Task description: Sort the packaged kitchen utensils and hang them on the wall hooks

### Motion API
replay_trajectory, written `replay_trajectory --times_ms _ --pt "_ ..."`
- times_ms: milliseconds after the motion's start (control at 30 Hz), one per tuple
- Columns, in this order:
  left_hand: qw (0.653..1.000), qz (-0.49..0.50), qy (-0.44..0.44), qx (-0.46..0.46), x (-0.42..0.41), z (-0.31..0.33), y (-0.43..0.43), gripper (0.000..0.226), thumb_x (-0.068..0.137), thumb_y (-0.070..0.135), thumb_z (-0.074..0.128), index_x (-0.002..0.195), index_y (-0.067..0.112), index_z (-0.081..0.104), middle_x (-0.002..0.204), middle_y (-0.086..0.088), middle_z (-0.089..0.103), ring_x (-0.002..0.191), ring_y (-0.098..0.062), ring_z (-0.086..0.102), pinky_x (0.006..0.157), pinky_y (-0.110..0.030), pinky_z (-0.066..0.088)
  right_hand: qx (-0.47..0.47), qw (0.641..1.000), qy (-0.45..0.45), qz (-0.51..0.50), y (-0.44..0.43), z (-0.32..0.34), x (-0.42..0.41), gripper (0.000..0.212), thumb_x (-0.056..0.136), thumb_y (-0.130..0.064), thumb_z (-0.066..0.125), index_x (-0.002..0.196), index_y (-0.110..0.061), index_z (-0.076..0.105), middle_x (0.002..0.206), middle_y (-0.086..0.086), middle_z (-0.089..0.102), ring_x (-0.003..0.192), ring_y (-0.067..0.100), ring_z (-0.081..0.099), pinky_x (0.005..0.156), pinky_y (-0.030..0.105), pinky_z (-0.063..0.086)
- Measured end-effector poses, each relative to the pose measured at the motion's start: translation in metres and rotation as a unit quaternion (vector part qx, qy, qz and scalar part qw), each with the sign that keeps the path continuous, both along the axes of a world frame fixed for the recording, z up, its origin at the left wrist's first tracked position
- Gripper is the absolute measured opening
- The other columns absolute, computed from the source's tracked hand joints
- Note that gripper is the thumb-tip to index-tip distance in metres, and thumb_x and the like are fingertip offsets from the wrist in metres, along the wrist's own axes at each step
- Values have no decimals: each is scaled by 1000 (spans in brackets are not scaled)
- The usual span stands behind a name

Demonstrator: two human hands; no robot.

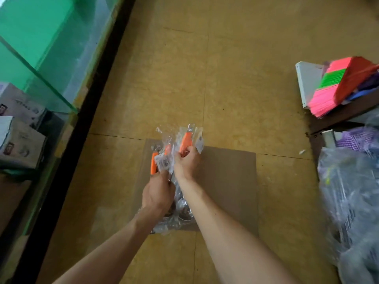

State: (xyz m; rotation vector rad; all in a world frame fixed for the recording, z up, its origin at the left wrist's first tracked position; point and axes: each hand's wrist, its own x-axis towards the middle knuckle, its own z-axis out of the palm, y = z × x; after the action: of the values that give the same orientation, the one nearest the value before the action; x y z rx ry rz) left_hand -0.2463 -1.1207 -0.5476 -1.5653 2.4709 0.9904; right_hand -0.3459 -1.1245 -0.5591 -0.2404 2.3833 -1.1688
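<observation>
Several packaged kitchen utensils (164, 158) with orange handles, each in a clear plastic bag, are bunched together above a sheet of cardboard (227, 181) on the floor. My left hand (158, 193) grips the bunch low down, around the bagged metal ends. My right hand (187, 161) pinches one orange-handled utensil (185, 142) at its handle, at the right side of the bunch. White labels and metal hanging rings show at the tops of the bags. No wall hooks are in view.
A glass display case (41, 64) with cardboard boxes (18, 140) inside runs along the left. At the right stand a low shelf with pink and green brooms (338, 87) and a heap of clear plastic bags (352, 201). Yellow tiled floor (235, 68) lies ahead.
</observation>
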Motion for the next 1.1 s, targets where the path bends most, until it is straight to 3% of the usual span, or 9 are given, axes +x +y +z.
replay_trajectory --times_ms 100,167,333,500,633,733,800,933,1100 --pt "999 25 32 13 3 17 1 23 86 14 56 71 22 40 78 -2 58 64 -25 48 55 -32 35 -18 999 -26 13 3 26 -1 29 85 -23 70 72 -32 45 86 1 68 84 25 66 77 37 53" --pt "999 19 37 4 5 31 0 16 87 15 57 77 20 46 81 -1 58 67 -26 52 57 -32 39 -26 999 -37 14 6 44 -5 26 84 -20 72 77 -30 49 81 -5 62 84 24 66 79 37 54" --pt "994 33 74 72 3 83 -6 26 85 10 66 68 16 47 59 1 55 52 -17 47 50 -30 36 -43 997 -54 20 15 102 -12 18 85 -14 71 92 -22 56 79 -11 62 80 16 64 75 31 51" --pt "979 -5 123 164 -13 158 -9 12 89 21 69 91 25 58 70 6 68 53 3 55 47 -10 39 -50 998 -27 -5 31 180 -22 17 83 -14 71 96 -19 63 79 -12 62 79 15 64 77 32 52" --pt "972 -50 154 170 -34 229 0 19 92 15 65 74 11 65 62 5 59 44 3 46 47 -12 36 -64 997 -3 -47 54 252 -34 22 83 -18 73 103 -15 65 86 -8 67 78 11 64 74 29 53" --pt "969 -73 144 187 -54 277 13 29 92 19 65 64 18 60 54 7 54 45 -2 42 44 -15 32 -76 994 25 -80 77 305 -47 23 83 -20 75 105 -16 66 93 -5 72 79 10 65 73 23 52" --pt "966 -100 141 192 -67 309 22 29 92 23 66 64 18 61 53 5 55 48 -9 44 48 -25 35 -87 989 52 -107 93 339 -56 22 85 -22 74 105 -14 67 93 -4 73 76 8 63 66 14 46" --pt "952 -163 142 216 -93 365 50 23 91 26 66 78 7 68 65 -15 62 56 -16 50 51 -41 44 -111 976 87 -163 135 397 -75 19 92 -27 66 105 -13 70 91 0 73 81 15 65 73 29 49" --pt "936 -235 129 228 -122 416 118 28 91 26 66 78 1 64 56 -4 51 43 -7 40 44 -25 34 -138 962 91 -219 219 453 -97 14 93 -21 64 101 -12 71 85 -4 70 82 14 66 76 29 51"
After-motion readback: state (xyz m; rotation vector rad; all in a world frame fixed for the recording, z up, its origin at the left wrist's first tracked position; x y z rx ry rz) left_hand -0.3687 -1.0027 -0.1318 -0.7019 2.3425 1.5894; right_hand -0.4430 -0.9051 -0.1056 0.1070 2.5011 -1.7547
